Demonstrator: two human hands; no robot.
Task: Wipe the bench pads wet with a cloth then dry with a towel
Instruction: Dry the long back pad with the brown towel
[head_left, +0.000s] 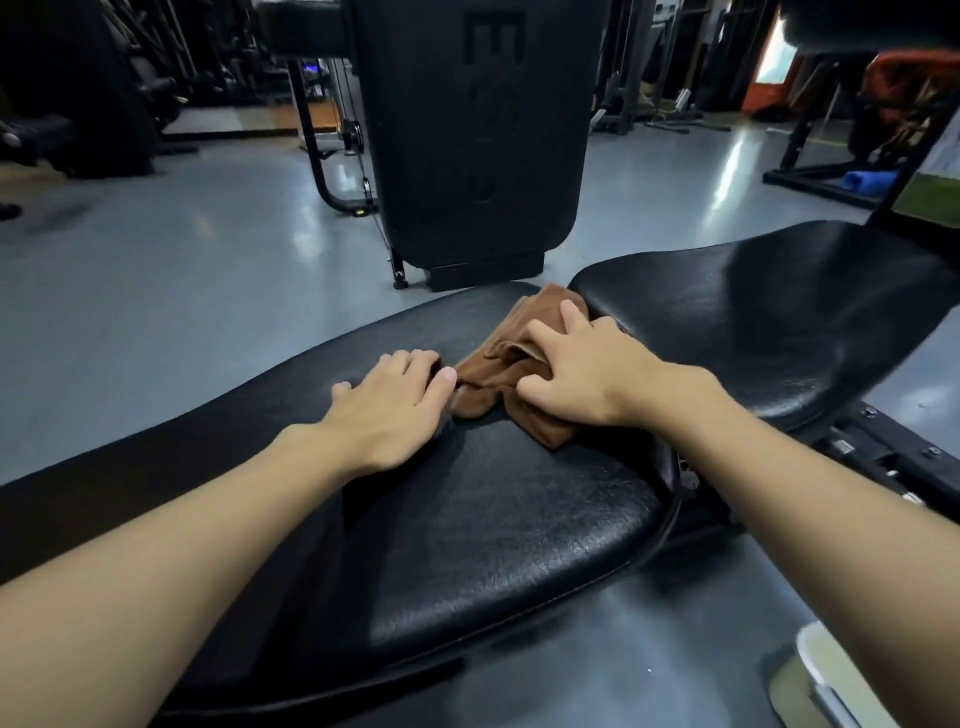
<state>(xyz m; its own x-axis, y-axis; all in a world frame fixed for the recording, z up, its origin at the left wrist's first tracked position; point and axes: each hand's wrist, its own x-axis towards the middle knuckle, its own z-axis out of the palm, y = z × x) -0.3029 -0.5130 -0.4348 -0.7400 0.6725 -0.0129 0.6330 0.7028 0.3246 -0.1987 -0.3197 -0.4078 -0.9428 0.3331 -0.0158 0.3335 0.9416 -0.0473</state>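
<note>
**Inspector:** State the condition of the working hand.

**Operator:** My right hand is palm-down on the brown cloth. The fingers are curled into its folds and the thumb is tucked at the near edge, so the cloth is bunched under my grip. As I judge it, gripping this way keeps the cloth moving with the hand and stops it sliding loose.

**Inspector:** And the other hand?

**Operator:** My left hand holds nothing. It lies flat and relaxed on the long pad, with the thumb just beside the cloth's left edge. I take its job to be bracing my weight while I lean over the bench.

**Inspector:** Where is the cloth on the bench?

**Operator:** It is at the far end of the long pad. Its upper corner reaches the gap where the seat pad begins. That seam is likely to collect grime, so it is a sensible place to work.

**Inspector:** Is this the wet pass or the dry pass?

**Operator:** I cannot tell. Both pads are glossy, but that could be moisture or just the vinyl finish. I see no second cloth on the bench.

**Inspector:** What lies beyond the bench?

**Operator:** A black machine shroud stands on the grey floor past the far edge of the pad.
</note>
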